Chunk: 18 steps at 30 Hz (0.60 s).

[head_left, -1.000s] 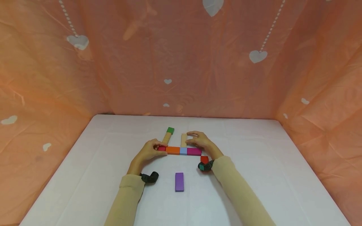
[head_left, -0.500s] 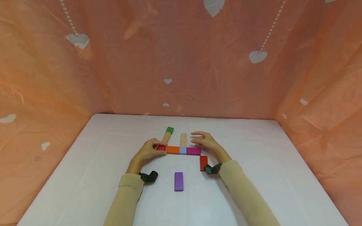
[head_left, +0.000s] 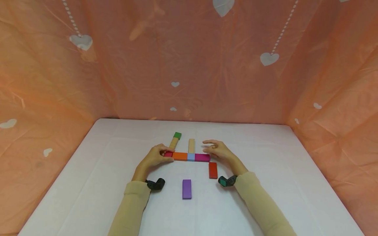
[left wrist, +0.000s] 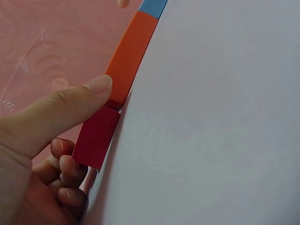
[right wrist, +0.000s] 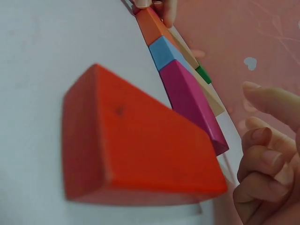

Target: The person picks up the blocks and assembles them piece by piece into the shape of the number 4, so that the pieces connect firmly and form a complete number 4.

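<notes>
Several coloured wooden blocks form a row on the table: crimson point(left wrist: 96, 136), orange point(head_left: 180, 156), light blue point(head_left: 191, 157) and magenta point(head_left: 202, 158). At the row's left end my left hand point(head_left: 155, 155) grips the crimson block, its thumb along the joint with the orange one. Behind the light blue block lies a plain wood strip point(head_left: 191, 145). Another plain strip point(head_left: 173, 143) slants away behind the left end, with a green block point(head_left: 177, 135) at its tip. My right hand point(head_left: 222, 152) holds nothing, fingers loosely bent, just behind and right of the magenta block.
A red block point(head_left: 213, 170) lies in front of the magenta block's right end. Nearer the body is a purple block point(head_left: 186, 189). The white table point(head_left: 118, 144) ends at an orange curtain point(head_left: 189, 65) with white hearts.
My right hand has drawn back to the right, away from the plain strip behind the light blue block, uncovering the red block. My left hand keeps its grip on the crimson block.
</notes>
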{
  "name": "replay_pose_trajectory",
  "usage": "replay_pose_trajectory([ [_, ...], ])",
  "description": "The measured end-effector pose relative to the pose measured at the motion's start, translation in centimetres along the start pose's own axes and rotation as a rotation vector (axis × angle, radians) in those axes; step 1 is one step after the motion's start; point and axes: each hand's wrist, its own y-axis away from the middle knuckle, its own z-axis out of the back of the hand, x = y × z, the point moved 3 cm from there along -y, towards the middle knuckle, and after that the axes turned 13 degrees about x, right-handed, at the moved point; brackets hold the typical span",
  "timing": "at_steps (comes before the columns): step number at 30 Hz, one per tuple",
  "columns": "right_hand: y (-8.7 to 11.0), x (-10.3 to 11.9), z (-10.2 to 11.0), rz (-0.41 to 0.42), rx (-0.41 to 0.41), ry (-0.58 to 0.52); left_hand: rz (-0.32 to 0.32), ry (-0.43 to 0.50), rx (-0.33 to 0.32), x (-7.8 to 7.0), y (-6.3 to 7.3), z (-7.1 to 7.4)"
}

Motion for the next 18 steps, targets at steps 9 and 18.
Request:
replay_pose_trajectory([
  [9, 1.6, -0.4, 0.0, 0.013, -0.005, 0.014, -0.006, -0.002, 0.005, -0.1, 0.0, -0.1],
  [18, 2.8, -0.6, 0.2, 0.074, 0.038, 0.039, 0.004, -0.012, -0.003, -0.3, 0.0, 0.0],
])
